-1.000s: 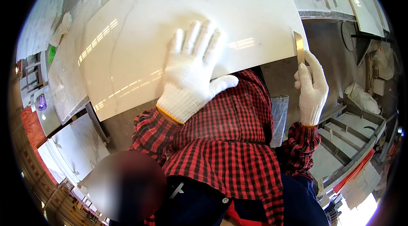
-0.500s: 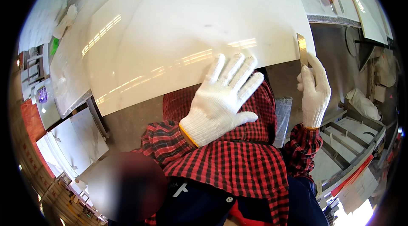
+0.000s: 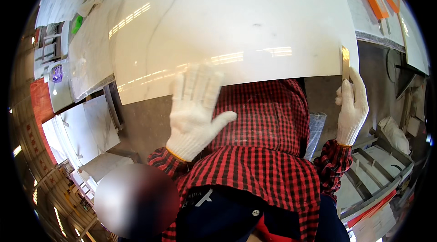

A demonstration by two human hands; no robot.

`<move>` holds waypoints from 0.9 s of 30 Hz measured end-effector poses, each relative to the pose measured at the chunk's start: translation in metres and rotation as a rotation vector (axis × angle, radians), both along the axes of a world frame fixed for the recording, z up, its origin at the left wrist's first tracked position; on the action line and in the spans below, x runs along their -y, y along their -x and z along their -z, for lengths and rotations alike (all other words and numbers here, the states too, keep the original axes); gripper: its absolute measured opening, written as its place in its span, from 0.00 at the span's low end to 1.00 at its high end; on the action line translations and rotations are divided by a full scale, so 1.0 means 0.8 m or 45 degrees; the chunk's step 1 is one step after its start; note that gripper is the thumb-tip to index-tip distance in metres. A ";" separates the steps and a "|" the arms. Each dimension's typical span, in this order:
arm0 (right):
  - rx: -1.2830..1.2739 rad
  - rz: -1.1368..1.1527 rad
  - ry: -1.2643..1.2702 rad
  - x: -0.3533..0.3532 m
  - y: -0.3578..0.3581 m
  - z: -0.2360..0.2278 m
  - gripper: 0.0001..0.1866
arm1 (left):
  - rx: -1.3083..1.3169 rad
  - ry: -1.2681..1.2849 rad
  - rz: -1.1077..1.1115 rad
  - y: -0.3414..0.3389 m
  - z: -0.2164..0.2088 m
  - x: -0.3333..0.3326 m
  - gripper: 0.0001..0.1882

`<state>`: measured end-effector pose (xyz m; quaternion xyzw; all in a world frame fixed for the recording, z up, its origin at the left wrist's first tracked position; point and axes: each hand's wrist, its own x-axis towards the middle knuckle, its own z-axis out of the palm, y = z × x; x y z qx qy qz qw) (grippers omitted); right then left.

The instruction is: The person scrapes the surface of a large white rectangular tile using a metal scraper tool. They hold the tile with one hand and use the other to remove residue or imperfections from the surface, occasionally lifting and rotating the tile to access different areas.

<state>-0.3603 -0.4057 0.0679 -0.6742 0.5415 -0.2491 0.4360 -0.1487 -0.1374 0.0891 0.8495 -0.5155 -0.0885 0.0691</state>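
Note:
A large polished white stone slab [image 3: 232, 23] with faint grey veins spans the view in front of me. My left hand [image 3: 195, 110], in a white knitted glove, is flat with its fingers stretched out over the slab's near edge. Motion smears its fingertips, so I cannot tell whether they touch the stone. At the slab's right end, my right hand [image 3: 353, 107], gloved alike, grips a flat metal scraper [image 3: 345, 62] between thumb and fingers. The scraper's shiny blade points away from me, over the slab's right corner; its lower end is hidden in the glove.
Orange boxes [image 3: 376, 2] lie on a stone surface at the far right. A metal frame [image 3: 371, 169] with crossbars stands low on the right, beside a white sack [image 3: 394, 135]. More white slabs [image 3: 88, 126] stand at the left, near a purple item [image 3: 57, 73].
My left hand has moved left along the slab's near edge, still spread. My right hand keeps its hold on the scraper at the right corner. The whole view has shifted slightly.

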 end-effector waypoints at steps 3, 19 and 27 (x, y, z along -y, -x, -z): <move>-0.020 -0.024 0.013 0.000 -0.005 -0.002 0.19 | 0.039 -0.067 -0.128 -0.010 -0.004 -0.026 0.51; 0.072 0.023 0.015 0.009 -0.001 -0.001 0.19 | -0.052 0.066 0.147 0.025 0.015 0.042 0.58; 0.041 0.050 0.010 0.005 0.010 0.004 0.19 | -0.169 0.253 0.461 0.029 0.002 0.073 0.47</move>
